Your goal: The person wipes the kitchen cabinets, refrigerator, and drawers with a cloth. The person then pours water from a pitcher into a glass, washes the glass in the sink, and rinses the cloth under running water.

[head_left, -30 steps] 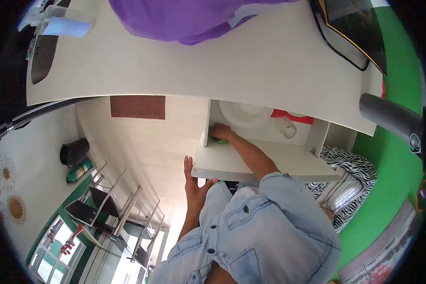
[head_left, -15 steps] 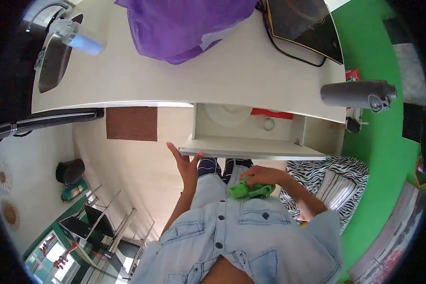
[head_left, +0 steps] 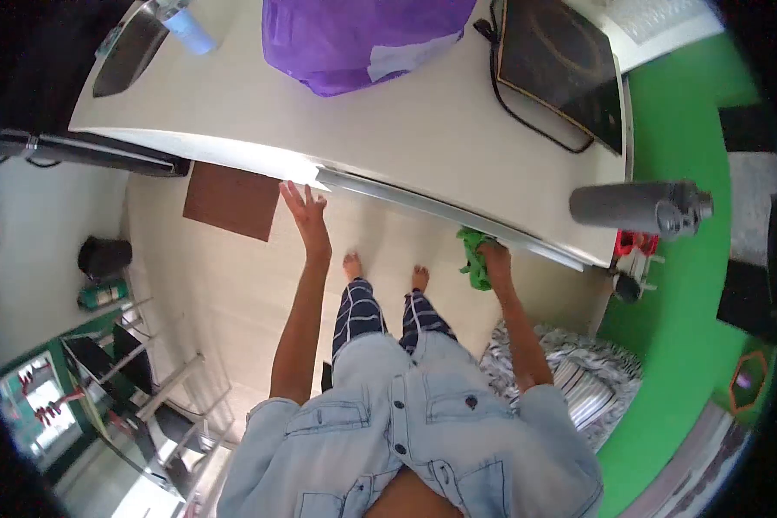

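The drawer front (head_left: 440, 210) sits nearly flush under the edge of the white counter (head_left: 363, 129), and its inside is hidden. My left hand (head_left: 306, 220) is near the left end of the drawer front, fingers spread, holding nothing. In my right hand (head_left: 494, 259) is a bunched green cloth (head_left: 474, 258), which hangs just below the right part of the drawer front.
On the counter are a purple bag (head_left: 354, 43), a black cooktop (head_left: 561, 69) with its cord, a dark grey bottle (head_left: 634, 207) at the right edge, and a sink (head_left: 131, 53) at the left. A zebra-patterned cloth item (head_left: 578, 380) lies low at the right.
The drawer, open before, has gone in under the counter. My right hand came out of it with the green cloth, then moved forward to its front. My left hand moved left and forward.
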{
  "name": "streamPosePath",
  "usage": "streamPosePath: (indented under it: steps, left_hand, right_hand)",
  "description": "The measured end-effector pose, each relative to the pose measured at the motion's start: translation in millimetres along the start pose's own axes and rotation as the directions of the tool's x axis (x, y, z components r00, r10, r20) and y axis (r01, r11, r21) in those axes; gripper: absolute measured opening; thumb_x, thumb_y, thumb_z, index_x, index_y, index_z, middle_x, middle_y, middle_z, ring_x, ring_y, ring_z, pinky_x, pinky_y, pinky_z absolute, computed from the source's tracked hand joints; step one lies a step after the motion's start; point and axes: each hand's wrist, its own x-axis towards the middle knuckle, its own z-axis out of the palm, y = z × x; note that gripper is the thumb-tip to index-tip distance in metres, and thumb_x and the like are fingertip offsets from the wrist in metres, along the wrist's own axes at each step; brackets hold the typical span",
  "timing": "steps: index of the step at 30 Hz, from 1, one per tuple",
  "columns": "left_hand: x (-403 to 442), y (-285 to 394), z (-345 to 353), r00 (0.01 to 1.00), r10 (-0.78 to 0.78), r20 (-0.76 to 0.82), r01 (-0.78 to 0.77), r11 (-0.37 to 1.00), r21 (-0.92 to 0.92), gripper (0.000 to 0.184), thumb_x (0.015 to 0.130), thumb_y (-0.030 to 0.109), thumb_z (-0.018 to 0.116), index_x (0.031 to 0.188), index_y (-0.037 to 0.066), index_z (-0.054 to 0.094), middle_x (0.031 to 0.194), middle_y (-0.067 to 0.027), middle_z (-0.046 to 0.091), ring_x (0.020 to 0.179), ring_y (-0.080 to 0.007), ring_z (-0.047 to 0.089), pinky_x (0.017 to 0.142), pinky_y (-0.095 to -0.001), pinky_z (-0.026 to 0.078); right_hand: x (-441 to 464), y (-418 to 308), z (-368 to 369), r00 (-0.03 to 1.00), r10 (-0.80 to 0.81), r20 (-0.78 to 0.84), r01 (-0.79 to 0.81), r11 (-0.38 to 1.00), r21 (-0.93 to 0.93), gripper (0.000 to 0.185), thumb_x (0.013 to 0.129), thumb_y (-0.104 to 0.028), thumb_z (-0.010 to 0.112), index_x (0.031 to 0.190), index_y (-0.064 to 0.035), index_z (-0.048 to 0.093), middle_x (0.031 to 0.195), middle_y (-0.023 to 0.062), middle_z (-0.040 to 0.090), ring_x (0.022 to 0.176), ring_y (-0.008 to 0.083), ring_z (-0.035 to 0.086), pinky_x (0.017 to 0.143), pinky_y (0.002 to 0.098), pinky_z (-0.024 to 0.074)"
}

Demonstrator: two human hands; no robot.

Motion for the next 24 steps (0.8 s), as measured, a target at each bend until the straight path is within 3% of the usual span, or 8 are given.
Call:
streamPosePath:
  steps: [1, 4, 6, 8, 11, 14, 17, 24]
  left_hand:
    - [-12, -21, -3, 1.000, 0.024, -0.003, -0.022, 0.973, 0.229, 0.069, 0.079, -0.002, 0.049, 0.136, 0.009, 0.012, 0.139, -0.0136, 0.018, 0.124, -0.0292, 0.028, 0.101, -0.0377, 0.027]
    - [-55, -94, -1, 0.966, -0.071, 0.248, -0.145, 0.646, 0.750, 0.059, 0.071, -0.002, 0.053, 0.126, 0.003, 0.034, 0.130, -0.0178, 0.033, 0.123, -0.0320, 0.029, 0.101, -0.0380, 0.028]
    - [-76, -151, 2, 0.878, -0.143, 0.458, -0.341, 0.484, 0.806, 0.063, 0.067, -0.003, 0.054, 0.127, 0.003, 0.033, 0.131, -0.0193, 0.031, 0.122, -0.0345, 0.030, 0.100, -0.0368, 0.029]
    - [-76, -190, 20, 0.859, -0.222, 0.462, -0.399, 0.277, 0.874, 0.065, 0.069, -0.002, 0.051, 0.130, 0.005, 0.030, 0.135, -0.0136, 0.029, 0.126, -0.0337, 0.025, 0.099, -0.0454, 0.029]
    - [-67, -233, 32, 0.836, -0.275, 0.474, -0.495, -0.006, 0.869, 0.067, 0.070, 0.001, 0.051, 0.133, 0.007, 0.027, 0.137, -0.0094, 0.027, 0.128, -0.0333, 0.019, 0.098, -0.0508, 0.027]
    - [-50, -274, 29, 0.856, -0.265, 0.445, -0.491, -0.140, 0.860, 0.067, 0.072, 0.002, 0.049, 0.134, 0.007, 0.025, 0.139, -0.0071, 0.025, 0.130, -0.0322, 0.016, 0.098, -0.0524, 0.025]
    - [-41, -299, 17, 0.857, -0.240, 0.456, -0.501, -0.182, 0.846, 0.065, 0.074, 0.003, 0.048, 0.135, 0.008, 0.025, 0.139, -0.0066, 0.025, 0.131, -0.0317, 0.015, 0.100, -0.0509, 0.024]
    - [-22, -309, -19, 0.881, -0.095, 0.463, -0.473, -0.156, 0.867, 0.057, 0.075, 0.004, 0.045, 0.131, 0.008, 0.033, 0.136, -0.0085, 0.028, 0.131, -0.0317, 0.014, 0.103, -0.0502, 0.020]
  right_hand:
    - [-3, -23, -5, 0.991, 0.126, 0.044, -0.134, 0.945, 0.298, 0.026, 0.074, -0.018, 0.059, 0.090, 0.0030, 0.057, 0.084, 0.0086, 0.058, 0.077, 0.0149, 0.053, 0.069, 0.0301, 0.0432]
    - [50, 59, 3, 0.994, -0.102, -0.034, 0.107, 0.960, 0.257, 0.026, 0.074, -0.016, 0.060, 0.090, 0.0031, 0.057, 0.090, 0.0098, 0.056, 0.082, 0.0155, 0.053, 0.073, 0.0295, 0.0431]
    - [39, 34, 3, 0.995, 0.092, -0.045, -0.055, 0.853, 0.519, 0.023, 0.073, -0.013, 0.060, 0.090, 0.0021, 0.058, 0.095, 0.0100, 0.055, 0.087, 0.0170, 0.052, 0.077, 0.0301, 0.0432]
    - [35, 29, -3, 0.974, 0.086, 0.212, -0.154, 0.931, 0.330, 0.044, 0.070, -0.011, 0.060, 0.111, -0.0013, 0.050, 0.109, 0.0090, 0.050, 0.096, 0.0189, 0.049, 0.080, 0.0318, 0.0429]
    - [52, 111, 15, 0.898, -0.221, 0.380, 0.306, 0.935, -0.181, 0.064, 0.067, -0.014, 0.057, 0.127, -0.0033, 0.036, 0.127, 0.0140, 0.038, 0.107, 0.0254, 0.047, 0.080, 0.0336, 0.0440]
    - [64, 142, 40, 0.918, -0.166, 0.359, 0.343, 0.787, -0.514, 0.072, 0.068, -0.019, 0.054, 0.133, -0.0065, 0.026, 0.137, 0.0131, 0.026, 0.110, 0.0287, 0.047, 0.081, 0.0356, 0.0452]
    - [80, 166, 56, 0.919, 0.064, 0.389, 0.196, 0.782, -0.592, 0.085, 0.066, -0.022, 0.056, 0.137, -0.0072, 0.012, 0.141, 0.0156, 0.017, 0.114, 0.0333, 0.043, 0.081, 0.0394, 0.0456]
    - [90, 173, 96, 0.977, 0.073, 0.198, 0.073, 0.762, -0.644, 0.087, 0.067, -0.022, 0.058, 0.137, -0.0073, 0.009, 0.142, 0.0174, 0.012, 0.110, 0.0367, 0.046, 0.074, 0.0427, 0.0478]
